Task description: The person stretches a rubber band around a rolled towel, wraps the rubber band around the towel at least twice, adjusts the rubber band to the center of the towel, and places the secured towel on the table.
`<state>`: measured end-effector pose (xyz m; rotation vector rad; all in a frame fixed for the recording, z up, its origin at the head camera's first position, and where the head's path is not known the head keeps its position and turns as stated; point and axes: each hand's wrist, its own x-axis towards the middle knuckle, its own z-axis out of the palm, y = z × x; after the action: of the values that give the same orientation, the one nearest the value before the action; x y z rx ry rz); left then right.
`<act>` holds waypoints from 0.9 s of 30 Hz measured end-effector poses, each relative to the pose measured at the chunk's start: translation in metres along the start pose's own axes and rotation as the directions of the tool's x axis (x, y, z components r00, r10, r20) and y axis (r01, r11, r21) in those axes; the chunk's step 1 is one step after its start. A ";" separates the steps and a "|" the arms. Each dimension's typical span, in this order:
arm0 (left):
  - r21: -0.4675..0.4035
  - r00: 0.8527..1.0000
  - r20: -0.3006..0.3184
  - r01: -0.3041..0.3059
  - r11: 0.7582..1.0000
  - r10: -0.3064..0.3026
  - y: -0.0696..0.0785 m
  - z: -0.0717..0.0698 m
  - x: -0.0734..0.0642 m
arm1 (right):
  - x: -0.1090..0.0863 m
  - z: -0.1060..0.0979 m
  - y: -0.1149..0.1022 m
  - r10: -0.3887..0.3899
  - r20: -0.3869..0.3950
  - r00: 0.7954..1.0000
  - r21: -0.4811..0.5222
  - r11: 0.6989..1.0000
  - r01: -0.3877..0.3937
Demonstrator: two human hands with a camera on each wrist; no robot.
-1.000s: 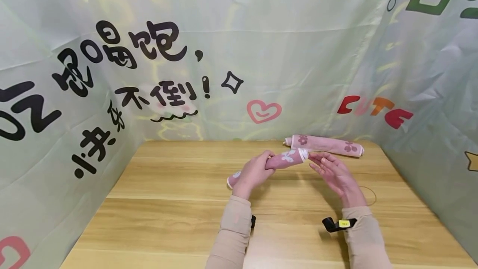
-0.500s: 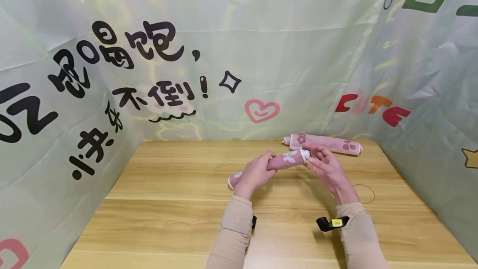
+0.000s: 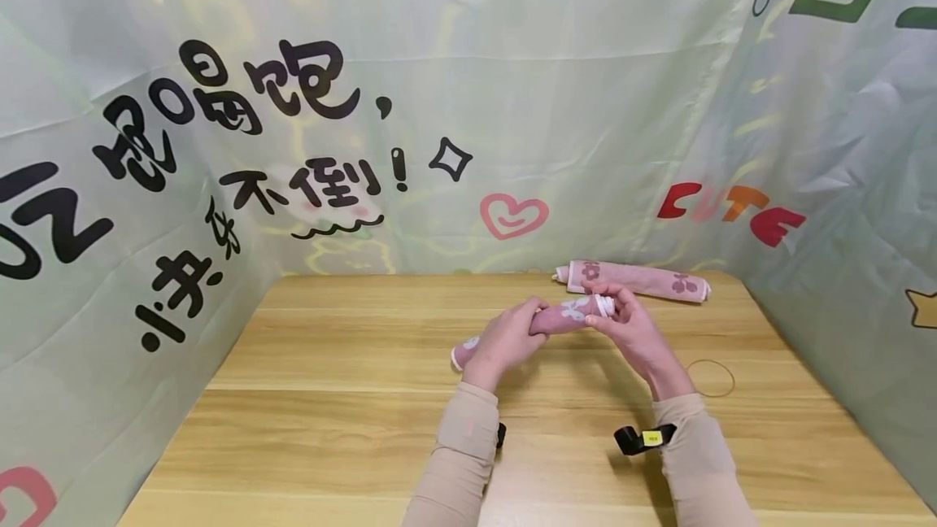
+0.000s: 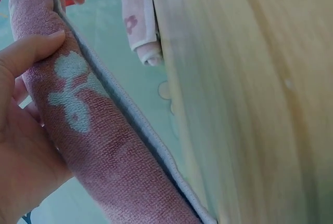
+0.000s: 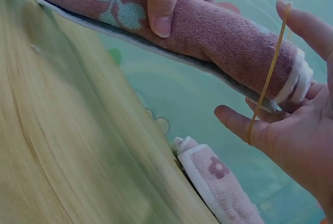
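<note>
Left hand [image 3: 507, 340]: holding, curled round the middle of a dark pink rolled towel [image 3: 567, 317]; thumb lies on the cloth near a pale leaf-like motif, fingers reach to the other side. Towel lies slantwise in the grip, one end lower left in the head view, the white-edged end towards the right hand [image 3: 642, 340]. Cannot tell whether the lower end touches the worktop [image 3: 329, 413].

Right hand: wide, digits spread about the white-edged end. A thin tan elastic band [image 5: 268, 78] stretches between two of these digits and crosses in front of the towel near that end. Contact between band and cloth: cannot tell. Loose white edge runs along the roll's length.

Second roll, a light pink towel [image 3: 640, 281] with darker flower motifs, lies at the back right of the worktop, beyond the right hand. A thin loop [image 3: 710, 361] lies on the worktop just beside the right wrist. Beige sleeves [image 3: 457, 437] cover both forearms; a black device [image 3: 644, 438] with yellow label sits at the right cuff. Printed fabric backdrop [image 3: 439, 63] stands behind.
</note>
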<state>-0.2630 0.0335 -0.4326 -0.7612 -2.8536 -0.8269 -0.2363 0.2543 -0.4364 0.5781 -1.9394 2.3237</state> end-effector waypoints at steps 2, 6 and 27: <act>-0.003 1.000 0.000 -0.011 1.000 0.011 0.001 0.001 0.000 | 0.001 0.001 0.001 -0.004 -0.007 1.000 -0.015 1.000 0.004; -0.003 0.999 0.014 -0.035 0.999 0.035 0.002 0.001 0.000 | 0.003 0.002 0.003 -0.017 -0.020 1.000 -0.059 0.998 0.015; -0.023 0.997 -0.041 -0.059 0.998 0.058 0.015 0.002 -0.002 | 0.003 0.018 -0.012 0.086 -0.038 0.996 -0.429 0.898 -0.094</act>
<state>-0.2544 0.0447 -0.4278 -0.8165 -2.7769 -0.8598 -0.2311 0.2388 -0.4218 0.4292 -2.4107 1.8324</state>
